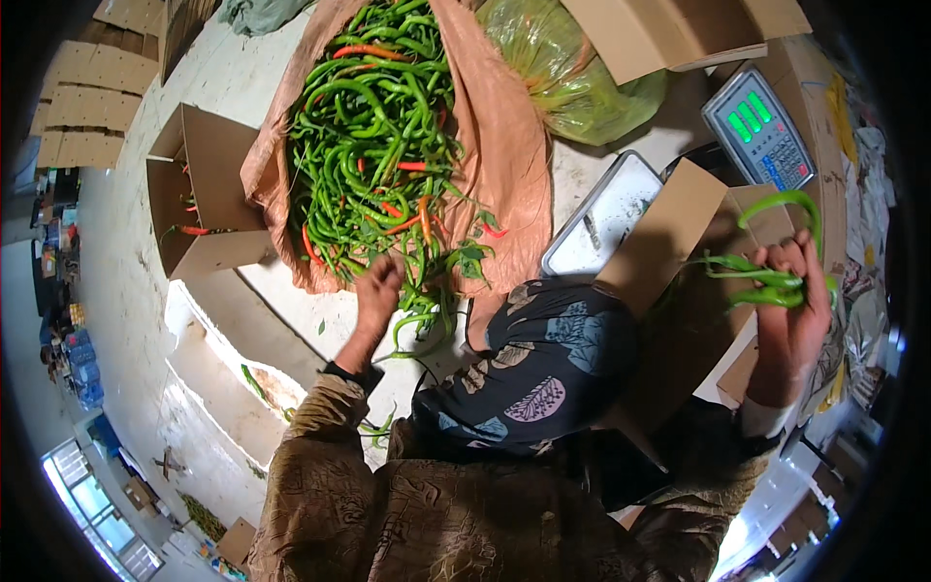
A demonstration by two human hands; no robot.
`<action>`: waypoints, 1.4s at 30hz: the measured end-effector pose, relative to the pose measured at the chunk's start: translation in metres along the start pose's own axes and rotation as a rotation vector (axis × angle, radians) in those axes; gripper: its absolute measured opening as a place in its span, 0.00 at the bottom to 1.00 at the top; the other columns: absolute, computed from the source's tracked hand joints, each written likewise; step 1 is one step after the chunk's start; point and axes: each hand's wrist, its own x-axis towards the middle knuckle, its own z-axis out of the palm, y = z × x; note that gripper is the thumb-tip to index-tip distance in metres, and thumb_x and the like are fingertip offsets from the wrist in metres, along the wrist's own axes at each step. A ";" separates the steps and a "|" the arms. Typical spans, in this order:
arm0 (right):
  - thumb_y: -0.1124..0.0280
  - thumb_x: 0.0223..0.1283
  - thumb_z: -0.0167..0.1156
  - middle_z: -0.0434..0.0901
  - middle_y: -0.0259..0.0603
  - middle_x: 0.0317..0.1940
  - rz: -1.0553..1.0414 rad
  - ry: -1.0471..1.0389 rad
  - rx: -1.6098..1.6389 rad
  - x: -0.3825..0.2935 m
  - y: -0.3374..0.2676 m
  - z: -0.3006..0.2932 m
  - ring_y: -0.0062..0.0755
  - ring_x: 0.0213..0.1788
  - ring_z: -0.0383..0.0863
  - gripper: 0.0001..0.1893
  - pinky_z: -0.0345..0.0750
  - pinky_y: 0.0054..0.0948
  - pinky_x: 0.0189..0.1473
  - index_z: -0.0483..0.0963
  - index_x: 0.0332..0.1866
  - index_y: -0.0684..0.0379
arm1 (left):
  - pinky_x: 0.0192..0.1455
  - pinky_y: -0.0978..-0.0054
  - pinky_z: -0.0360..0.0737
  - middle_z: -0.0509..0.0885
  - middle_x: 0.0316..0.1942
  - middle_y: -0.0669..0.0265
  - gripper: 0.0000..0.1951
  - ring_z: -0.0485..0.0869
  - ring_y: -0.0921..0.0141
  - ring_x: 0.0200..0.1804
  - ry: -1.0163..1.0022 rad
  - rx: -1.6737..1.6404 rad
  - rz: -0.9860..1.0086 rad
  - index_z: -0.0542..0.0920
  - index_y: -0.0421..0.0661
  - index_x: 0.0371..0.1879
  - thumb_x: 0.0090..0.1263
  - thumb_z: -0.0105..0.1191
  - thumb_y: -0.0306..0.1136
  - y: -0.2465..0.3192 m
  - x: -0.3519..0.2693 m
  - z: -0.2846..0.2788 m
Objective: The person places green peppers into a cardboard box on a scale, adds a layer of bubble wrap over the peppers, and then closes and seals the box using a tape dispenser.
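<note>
My right hand (pixel 793 291) grips several long green chili peppers (pixel 771 280) at the right, above an open cardboard box (pixel 669 233). The inside of that box is mostly in shadow. At the near edge of a large heap of green chili peppers (pixel 371 145), my left hand (pixel 380 287) has its fingers curled; whether it holds a pepper is hidden. A few red peppers (pixel 425 218) lie among the green ones. The heap rests in an opened orange woven sack (pixel 502 167). Dark leaf-patterned fabric (pixel 524 364) covers the space between my arms.
A digital scale display (pixel 760 127) stands beyond its white platform (pixel 604 218). Left of the sack sits a cardboard box (pixel 218 174) with red peppers, near a broken white foam box (pixel 218 385). A full yellow-green plastic bag (pixel 582 80) lies behind.
</note>
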 end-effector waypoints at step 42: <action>0.66 0.71 0.59 0.77 0.37 0.34 0.111 0.000 -0.545 -0.040 0.027 0.090 0.31 0.37 0.81 0.14 0.77 0.29 0.45 0.73 0.54 0.63 | 0.32 0.81 0.68 0.71 0.33 0.73 0.20 0.65 0.75 0.36 -0.429 -1.849 0.153 0.74 0.43 0.65 0.75 0.56 0.30 0.248 -0.025 0.005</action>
